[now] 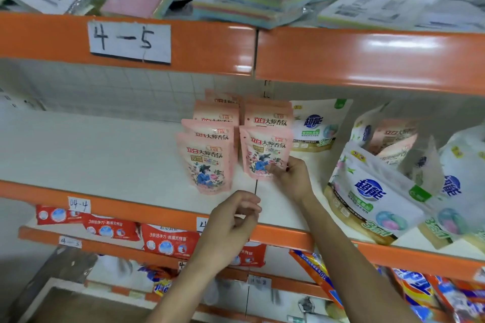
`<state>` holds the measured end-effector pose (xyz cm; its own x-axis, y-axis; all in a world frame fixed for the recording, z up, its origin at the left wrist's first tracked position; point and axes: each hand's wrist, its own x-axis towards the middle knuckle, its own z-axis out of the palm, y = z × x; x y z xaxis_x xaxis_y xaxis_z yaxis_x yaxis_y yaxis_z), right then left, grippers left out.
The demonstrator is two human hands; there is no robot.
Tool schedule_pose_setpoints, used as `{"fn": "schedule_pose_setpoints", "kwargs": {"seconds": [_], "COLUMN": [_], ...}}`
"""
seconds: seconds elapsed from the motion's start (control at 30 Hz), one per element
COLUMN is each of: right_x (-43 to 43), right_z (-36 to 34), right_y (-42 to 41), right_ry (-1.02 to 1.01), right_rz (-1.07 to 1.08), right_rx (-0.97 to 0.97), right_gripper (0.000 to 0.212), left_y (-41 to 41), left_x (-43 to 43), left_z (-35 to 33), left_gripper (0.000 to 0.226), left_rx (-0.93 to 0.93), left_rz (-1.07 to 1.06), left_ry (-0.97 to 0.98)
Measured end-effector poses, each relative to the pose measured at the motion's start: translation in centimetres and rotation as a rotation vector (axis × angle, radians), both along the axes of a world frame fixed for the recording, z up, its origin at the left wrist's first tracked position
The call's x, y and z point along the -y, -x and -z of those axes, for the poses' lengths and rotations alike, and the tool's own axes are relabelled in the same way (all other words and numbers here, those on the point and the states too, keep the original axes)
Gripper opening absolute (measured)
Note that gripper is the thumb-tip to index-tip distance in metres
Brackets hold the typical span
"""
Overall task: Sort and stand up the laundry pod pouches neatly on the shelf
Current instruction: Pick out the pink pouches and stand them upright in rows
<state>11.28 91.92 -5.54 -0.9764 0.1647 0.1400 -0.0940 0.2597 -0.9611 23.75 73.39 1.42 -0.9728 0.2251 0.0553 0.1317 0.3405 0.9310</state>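
Observation:
Several pink laundry pod pouches stand in two rows on the white shelf [105,155]. My right hand [291,176] grips the lower right corner of the front pink pouch [262,152] of the right row, which stands upright. The front pouch of the left row [206,165] stands beside it, untouched. My left hand [233,220] hovers at the shelf's orange front edge, fingers curled, holding nothing. White and green pouches [372,191] lean and lie jumbled on the right; one white pouch [317,126] stands behind the pink ones.
An orange beam [210,44] with a "4-5" label [130,42] runs overhead, with stacked sponges and packets above. Red packs [168,241] and bright detergent bags [420,294] fill the lower shelves. The shelf's left half is bare white board.

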Motion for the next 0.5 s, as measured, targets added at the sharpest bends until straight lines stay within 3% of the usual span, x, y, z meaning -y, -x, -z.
{"fn": "schedule_pose_setpoints", "kwargs": {"seconds": [0.3,0.5], "right_x": [-0.3,-0.5], "right_z": [0.1,0.3], "right_y": [0.6,0.5], "right_ry": [0.109,0.065], "right_rz": [0.003,0.020], "right_rx": [0.001,-0.024], "right_gripper": [0.026,0.034], "left_y": [-1.0,-1.4], "left_x": [0.7,1.6], "left_z": [0.5,0.7], "left_gripper": [0.023,0.022], "left_rx": [0.046,0.054], "left_rz": [0.030,0.027], "left_ry": [0.023,0.053]}}
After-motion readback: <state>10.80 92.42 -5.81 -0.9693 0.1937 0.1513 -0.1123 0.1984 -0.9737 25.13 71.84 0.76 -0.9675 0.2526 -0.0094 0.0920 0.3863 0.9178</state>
